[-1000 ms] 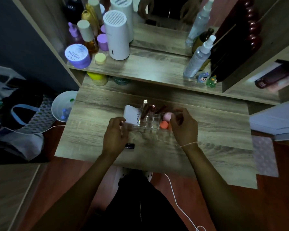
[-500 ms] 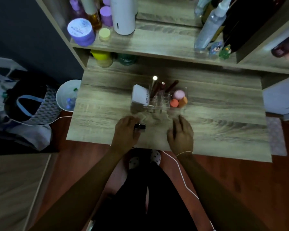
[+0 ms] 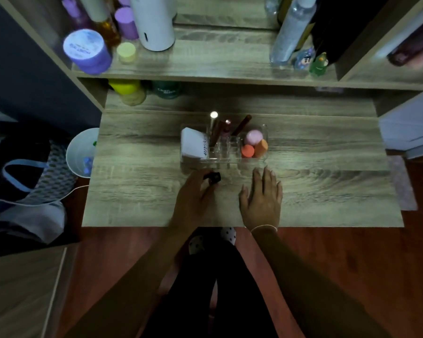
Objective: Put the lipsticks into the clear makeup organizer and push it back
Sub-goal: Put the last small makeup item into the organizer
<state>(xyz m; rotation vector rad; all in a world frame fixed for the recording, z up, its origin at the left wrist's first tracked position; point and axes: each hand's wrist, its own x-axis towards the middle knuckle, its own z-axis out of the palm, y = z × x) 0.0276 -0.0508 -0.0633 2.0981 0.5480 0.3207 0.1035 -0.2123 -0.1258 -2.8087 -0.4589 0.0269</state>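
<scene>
- both hands have drawn back from the organizer since a second ago; it looks released, so a lipstick is next.
- left hand (image 3: 194,191) curls around a small dark lipstick (image 3: 212,178) at its fingertips.
- right hand (image 3: 261,198) lies flat, fingers spread, holding nothing.
- just beyond both: clear makeup organizer (image 3: 254,160), with upright tubes, sponges and a white tube inside; not yet pushed back.
</scene>
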